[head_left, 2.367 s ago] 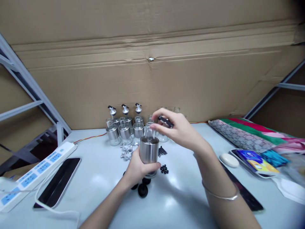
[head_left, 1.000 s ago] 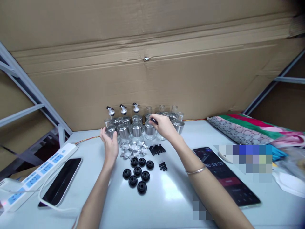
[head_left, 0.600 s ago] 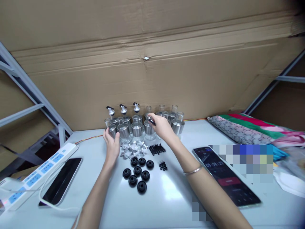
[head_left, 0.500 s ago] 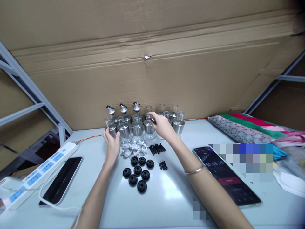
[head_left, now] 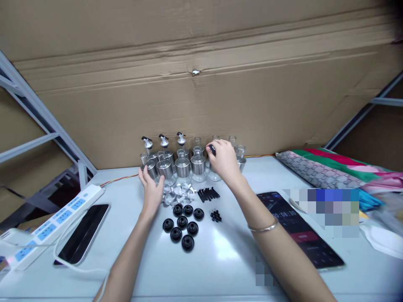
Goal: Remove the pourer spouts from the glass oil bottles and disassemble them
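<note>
Several small glass bottles with steel sleeves point(head_left: 183, 164) stand in two rows at the back of the white table point(head_left: 220, 260). Three back ones carry black-and-white pourer tops point(head_left: 163, 141). My left hand point(head_left: 151, 189) rests open beside the leftmost front bottle point(head_left: 151, 168), fingers touching it. My right hand point(head_left: 224, 161) reaches over the bottles at the right of the rows, pinching a small black part point(head_left: 212, 149). In front lie silver spout pieces point(head_left: 178, 193), black sticks point(head_left: 208, 194), black round caps point(head_left: 182, 226) and tiny black beads point(head_left: 215, 216).
A power strip point(head_left: 53, 220) with cable and a dark phone point(head_left: 82, 233) lie at the left. Another phone with a lit timer point(head_left: 299, 228) lies at the right, beside folded coloured cloth point(head_left: 333, 172). A cardboard wall point(head_left: 201, 84) closes the back.
The bottle held in my left hand was set back in the row. My right hand, still pinching the black part, has moved right along the bottles. My left hand stays by the leftmost bottle.
</note>
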The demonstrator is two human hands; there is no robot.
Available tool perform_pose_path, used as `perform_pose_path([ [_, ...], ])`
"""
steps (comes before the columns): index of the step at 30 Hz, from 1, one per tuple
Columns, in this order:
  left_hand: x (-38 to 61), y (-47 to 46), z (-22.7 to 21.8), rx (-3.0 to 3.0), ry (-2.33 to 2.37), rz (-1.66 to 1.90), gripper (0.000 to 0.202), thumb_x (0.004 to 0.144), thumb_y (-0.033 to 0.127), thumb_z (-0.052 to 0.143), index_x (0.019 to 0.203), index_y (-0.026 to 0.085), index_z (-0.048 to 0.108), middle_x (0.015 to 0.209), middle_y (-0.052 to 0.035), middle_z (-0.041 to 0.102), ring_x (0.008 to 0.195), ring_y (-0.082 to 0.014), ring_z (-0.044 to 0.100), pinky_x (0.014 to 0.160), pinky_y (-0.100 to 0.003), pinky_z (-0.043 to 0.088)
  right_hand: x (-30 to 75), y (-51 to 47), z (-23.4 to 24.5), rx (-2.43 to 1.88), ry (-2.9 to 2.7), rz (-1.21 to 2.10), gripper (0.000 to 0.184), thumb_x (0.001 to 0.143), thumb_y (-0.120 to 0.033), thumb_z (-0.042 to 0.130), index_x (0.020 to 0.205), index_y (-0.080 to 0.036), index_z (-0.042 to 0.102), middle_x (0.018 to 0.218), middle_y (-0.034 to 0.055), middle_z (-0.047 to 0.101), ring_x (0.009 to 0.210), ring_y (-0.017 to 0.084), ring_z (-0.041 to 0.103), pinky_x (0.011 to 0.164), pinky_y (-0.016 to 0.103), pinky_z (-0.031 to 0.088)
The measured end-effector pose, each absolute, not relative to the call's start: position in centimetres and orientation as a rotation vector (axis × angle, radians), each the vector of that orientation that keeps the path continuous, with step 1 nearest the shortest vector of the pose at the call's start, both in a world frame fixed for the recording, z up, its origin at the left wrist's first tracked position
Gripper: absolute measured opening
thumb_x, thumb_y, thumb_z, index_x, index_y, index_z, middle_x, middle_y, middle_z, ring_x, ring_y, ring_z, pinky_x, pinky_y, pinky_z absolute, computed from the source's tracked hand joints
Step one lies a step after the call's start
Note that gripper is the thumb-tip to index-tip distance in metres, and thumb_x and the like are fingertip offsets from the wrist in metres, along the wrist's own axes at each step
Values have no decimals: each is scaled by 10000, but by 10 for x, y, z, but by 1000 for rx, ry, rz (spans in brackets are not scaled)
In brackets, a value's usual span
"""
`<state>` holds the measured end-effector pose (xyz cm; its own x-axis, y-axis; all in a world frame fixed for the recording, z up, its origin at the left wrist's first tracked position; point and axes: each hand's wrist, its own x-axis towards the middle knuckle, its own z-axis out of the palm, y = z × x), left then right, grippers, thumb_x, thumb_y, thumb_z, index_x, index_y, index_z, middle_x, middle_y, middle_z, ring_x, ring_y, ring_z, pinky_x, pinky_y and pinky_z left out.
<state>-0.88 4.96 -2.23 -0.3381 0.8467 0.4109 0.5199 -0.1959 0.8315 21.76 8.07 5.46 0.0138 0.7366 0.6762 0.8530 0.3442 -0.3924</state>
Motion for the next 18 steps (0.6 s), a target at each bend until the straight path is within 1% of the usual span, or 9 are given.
perform_pose_path([
  [3,-5,47,-22,1633,1774,1540,647,804,244,545,1365,144,239,1525,-201,-69,1446,-287,86,1176,-459,144,218,83,52,-1416,-1816,-103,216,908,-186,439,880,-157,651,944,132,671,971,272,554,865,383,411],
  [5,-2,45,-21,1658,1776,1540,621,797,229,544,1346,143,267,1526,-193,-95,1448,-282,75,1173,-447,172,218,83,54,-1433,-1821,-89,214,910,-194,441,879,-154,649,947,130,673,968,274,561,848,369,416],
  [10,3,39,-14,1687,1774,1585,570,791,210,537,1310,145,310,1526,-186,-89,1452,-287,34,1163,-456,212,219,79,60,-1467,-1784,-60,220,911,-219,435,879,-162,645,935,121,682,897,272,586,793,376,432],
  [12,6,35,-10,1726,1768,1630,540,797,210,531,1295,157,328,1525,-180,-55,1450,-297,46,1151,-469,239,219,77,63,-1406,-1761,-57,224,904,-212,428,853,-171,643,934,114,678,906,271,581,806,387,437],
  [14,10,31,-6,1801,1744,1662,503,802,210,527,1273,173,352,1516,-173,25,1441,-303,88,1125,-480,288,217,75,66,-1319,-1741,-44,210,880,-172,429,849,-185,636,950,100,675,940,268,571,840,398,439],
  [16,15,26,-3,1896,1697,1670,460,811,209,521,1247,189,375,1485,-163,133,1417,-304,165,1090,-488,333,214,72,69,-1244,-1729,-10,217,837,-113,432,911,-189,622,993,94,668,987,265,564,882,406,436],
  [18,20,23,-3,1995,1635,1651,412,827,203,502,1225,195,396,1443,-155,219,1367,-295,267,1030,-470,396,209,66,74,-1161,-1732,53,301,786,-58,422,1006,-184,584,1058,99,650,1030,250,562,924,398,429],
])
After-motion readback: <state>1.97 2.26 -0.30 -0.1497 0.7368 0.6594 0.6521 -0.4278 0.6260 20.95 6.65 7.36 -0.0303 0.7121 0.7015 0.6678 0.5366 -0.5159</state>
